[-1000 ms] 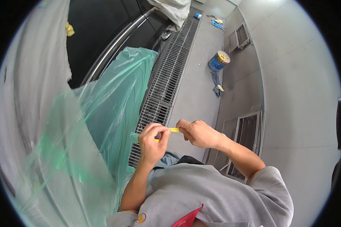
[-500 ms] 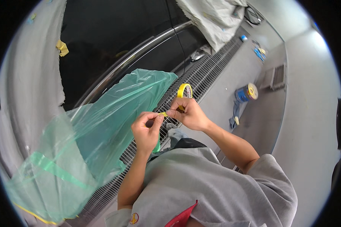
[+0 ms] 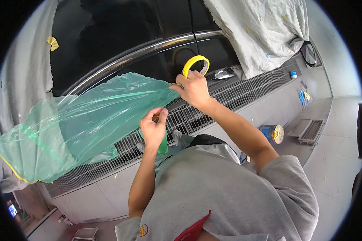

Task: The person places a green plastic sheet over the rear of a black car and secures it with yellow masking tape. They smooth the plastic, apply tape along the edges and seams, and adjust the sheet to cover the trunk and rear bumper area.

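My right hand is closed on a roll of yellow masking tape, which stands up above the fingers. Its thumb and forefinger are at the right-hand corner of a green plastic masking film, by the side of a dark car. My left hand is apart from the right one, lower and to the left, with thumb and forefinger nearly together. A small orange-yellow bit shows between its fingers. Just below this hand is a green object, mostly hidden; I cannot tell whether the hand holds it.
Grey cloth covers drape the car at the right and left. A metal floor grating runs alongside the car. A blue can with a yellow top stands on the floor at the right, and a framed grille lies beyond it.
My right hand has moved up toward the car with the tape roll, parting from my left hand, which has stayed low. The view has turned, and the film now appears flatter along the car.
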A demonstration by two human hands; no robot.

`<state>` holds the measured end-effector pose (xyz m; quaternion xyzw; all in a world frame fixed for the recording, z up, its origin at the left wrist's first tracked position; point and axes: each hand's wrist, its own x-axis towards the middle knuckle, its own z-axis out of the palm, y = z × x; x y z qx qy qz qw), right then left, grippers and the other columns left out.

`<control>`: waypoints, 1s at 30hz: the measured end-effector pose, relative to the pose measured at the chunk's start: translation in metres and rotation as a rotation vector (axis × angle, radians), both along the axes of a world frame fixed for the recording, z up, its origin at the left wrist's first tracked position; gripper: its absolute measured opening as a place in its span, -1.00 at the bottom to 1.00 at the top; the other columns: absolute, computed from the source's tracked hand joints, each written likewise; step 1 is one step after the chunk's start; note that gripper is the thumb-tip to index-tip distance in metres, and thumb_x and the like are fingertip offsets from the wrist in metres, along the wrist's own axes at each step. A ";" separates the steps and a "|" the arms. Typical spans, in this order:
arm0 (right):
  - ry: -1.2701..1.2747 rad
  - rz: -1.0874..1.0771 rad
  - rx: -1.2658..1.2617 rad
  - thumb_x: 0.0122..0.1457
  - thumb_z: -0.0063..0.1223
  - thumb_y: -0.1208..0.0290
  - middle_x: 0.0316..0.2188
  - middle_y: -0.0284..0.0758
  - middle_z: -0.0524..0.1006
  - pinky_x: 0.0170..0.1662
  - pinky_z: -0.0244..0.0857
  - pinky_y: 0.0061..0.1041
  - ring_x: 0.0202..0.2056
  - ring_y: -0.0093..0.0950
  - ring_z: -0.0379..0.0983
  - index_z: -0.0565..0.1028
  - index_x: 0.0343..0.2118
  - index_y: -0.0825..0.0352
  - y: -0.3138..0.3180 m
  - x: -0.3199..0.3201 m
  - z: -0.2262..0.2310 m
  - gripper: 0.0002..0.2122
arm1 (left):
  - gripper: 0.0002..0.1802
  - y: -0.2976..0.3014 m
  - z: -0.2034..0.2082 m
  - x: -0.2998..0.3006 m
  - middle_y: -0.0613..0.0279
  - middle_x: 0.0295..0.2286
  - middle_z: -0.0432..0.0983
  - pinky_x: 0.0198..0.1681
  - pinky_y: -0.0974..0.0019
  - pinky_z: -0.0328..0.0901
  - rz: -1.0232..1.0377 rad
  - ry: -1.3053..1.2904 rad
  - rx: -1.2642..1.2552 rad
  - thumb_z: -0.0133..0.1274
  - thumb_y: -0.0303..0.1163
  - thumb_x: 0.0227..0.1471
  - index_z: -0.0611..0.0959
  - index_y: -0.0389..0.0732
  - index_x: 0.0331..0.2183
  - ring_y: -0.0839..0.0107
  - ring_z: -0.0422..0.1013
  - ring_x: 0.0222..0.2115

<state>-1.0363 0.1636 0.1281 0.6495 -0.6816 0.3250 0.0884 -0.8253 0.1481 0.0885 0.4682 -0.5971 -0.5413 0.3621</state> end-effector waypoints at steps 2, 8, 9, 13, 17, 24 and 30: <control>0.020 -0.022 0.000 -0.05 0.45 0.20 -0.56 -0.28 0.48 -0.41 0.35 -0.22 -0.48 -0.21 0.49 0.51 -0.51 0.23 -0.004 -0.003 0.002 -0.71 | -0.74 0.000 -0.007 -0.009 0.17 -0.43 0.70 -0.32 0.39 0.43 0.004 -0.001 0.020 0.31 -0.38 0.12 0.75 -0.40 -0.24 0.53 0.53 -0.45; -0.086 -0.065 0.039 -0.10 0.51 0.15 -0.57 -0.30 0.55 -0.45 0.38 -0.29 -0.53 -0.28 0.53 0.57 -0.54 0.25 0.003 -0.028 0.003 -0.68 | -0.66 -0.007 -0.032 -0.032 -0.04 -0.37 0.70 -0.25 0.20 0.47 -0.056 -0.203 -0.081 0.30 -0.26 0.06 0.74 -0.32 -0.21 0.17 0.64 -0.40; -0.085 -0.091 0.028 -0.09 0.51 0.15 -0.57 -0.30 0.55 -0.45 0.38 -0.30 -0.53 -0.28 0.52 0.57 -0.54 0.26 0.004 -0.033 0.004 -0.68 | -0.65 -0.006 -0.036 -0.037 -0.04 -0.36 0.69 -0.24 0.16 0.47 -0.057 -0.219 -0.134 0.30 -0.25 0.06 0.72 -0.32 -0.20 0.13 0.63 -0.39; -0.135 -0.258 0.054 -0.06 0.52 0.16 -0.61 -0.29 0.53 -0.47 0.35 -0.33 -0.58 -0.29 0.49 0.57 -0.55 0.31 0.003 -0.054 0.021 -0.65 | -0.65 -0.004 -0.051 -0.055 -0.03 -0.31 0.68 -0.24 0.05 0.46 -0.004 -0.304 -0.197 0.29 -0.25 0.05 0.65 -0.31 -0.23 0.02 0.61 -0.37; -0.211 -0.237 0.129 -0.03 0.52 0.33 -0.69 -0.31 0.48 -0.52 0.28 -0.48 -0.65 -0.47 0.40 0.55 -0.55 0.37 0.015 -0.062 0.046 -0.70 | -0.66 0.002 -0.054 -0.066 -0.05 -0.30 0.67 -0.24 0.03 0.46 -0.009 -0.327 -0.232 0.26 -0.22 0.07 0.61 -0.28 -0.24 -0.01 0.61 -0.36; 0.023 0.097 0.034 -0.06 0.40 0.29 -0.52 -0.26 0.52 -0.42 0.38 -0.24 -0.50 -0.20 0.49 0.56 -0.54 0.23 0.016 -0.012 0.008 -0.80 | -0.61 0.004 -0.054 -0.084 -0.01 -0.27 0.69 -0.23 0.05 0.49 -0.130 -0.317 -0.297 0.30 -0.29 0.01 0.58 -0.27 -0.16 0.02 0.64 -0.34; 0.082 -0.065 0.063 -0.07 0.44 0.14 -0.55 -0.28 0.53 -0.43 0.38 -0.25 -0.52 -0.21 0.50 0.57 -0.56 0.24 0.000 -0.008 -0.011 -0.71 | -0.57 0.002 -0.053 -0.081 -0.01 -0.26 0.69 -0.22 0.04 0.48 -0.171 -0.328 -0.269 0.29 -0.28 0.02 0.59 -0.28 -0.11 0.03 0.63 -0.35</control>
